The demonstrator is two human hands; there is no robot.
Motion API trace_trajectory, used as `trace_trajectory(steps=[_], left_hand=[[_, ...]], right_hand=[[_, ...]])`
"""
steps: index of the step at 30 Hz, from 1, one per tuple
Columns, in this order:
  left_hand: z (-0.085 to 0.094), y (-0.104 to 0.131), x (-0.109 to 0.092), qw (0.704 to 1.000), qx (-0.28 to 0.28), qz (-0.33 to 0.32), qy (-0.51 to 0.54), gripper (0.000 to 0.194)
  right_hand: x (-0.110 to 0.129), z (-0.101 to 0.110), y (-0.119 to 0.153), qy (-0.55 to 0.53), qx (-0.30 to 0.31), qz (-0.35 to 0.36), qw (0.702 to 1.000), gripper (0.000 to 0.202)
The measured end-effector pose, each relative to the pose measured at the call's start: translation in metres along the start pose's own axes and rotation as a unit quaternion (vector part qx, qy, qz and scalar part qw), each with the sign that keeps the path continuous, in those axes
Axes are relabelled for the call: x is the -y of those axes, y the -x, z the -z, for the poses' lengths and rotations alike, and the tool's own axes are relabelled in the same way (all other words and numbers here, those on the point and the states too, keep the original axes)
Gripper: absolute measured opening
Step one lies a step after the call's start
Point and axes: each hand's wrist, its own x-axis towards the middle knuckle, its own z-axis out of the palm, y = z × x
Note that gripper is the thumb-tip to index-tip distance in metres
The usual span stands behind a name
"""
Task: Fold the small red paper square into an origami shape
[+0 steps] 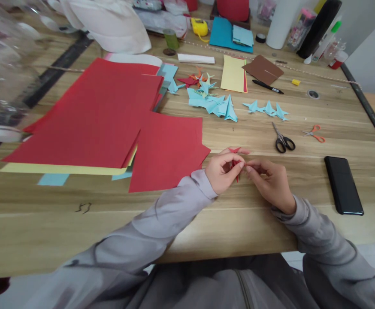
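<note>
A small red paper crane (235, 150) is pinched in my left hand (221, 172), with pointed folds showing above and below the fingers and its middle hidden by them. My right hand (271, 180) has thumb and forefinger pressed together at the crane's right tip, meeting the left fingertips. Just left of my hands lie red paper sheets (171, 150). Beyond them sit folded light-blue cranes (229, 109), with a row of three more blue cranes (268, 108) to the right.
Black-handled scissors (282, 140), small orange scissors (316, 134) and a black phone (344, 184) lie to the right. A large red paper stack (91, 116) covers the left. Farther back are yellow paper (233, 74), brown paper (264, 69), a pen (267, 86) and a tape measure (199, 27).
</note>
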Motion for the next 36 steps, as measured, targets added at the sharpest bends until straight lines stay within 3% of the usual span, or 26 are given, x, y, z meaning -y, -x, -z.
trace_trajectory(steps=[14, 24, 31, 36], left_hand=[[-0.001, 0.001, 0.001, 0.998, 0.011, -0.024, -0.052, 0.016], [-0.001, 0.0, 0.003, 1.0, -0.001, 0.005, -0.02, 0.014], [-0.004, 0.002, 0.004, 0.994, 0.016, 0.085, 0.071, 0.023], [-0.003, 0.003, 0.004, 0.992, 0.004, 0.082, 0.101, 0.022]], right_hand=[[-0.002, -0.001, -0.001, -0.013, 0.001, -0.006, 1.0, 0.016], [0.004, 0.001, -0.003, -0.145, -0.004, -0.076, 0.987, 0.021], [-0.003, -0.002, -0.002, -0.073, -0.015, -0.014, 0.997, 0.016], [-0.009, -0.003, -0.003, -0.018, -0.046, 0.005, 0.999, 0.019]])
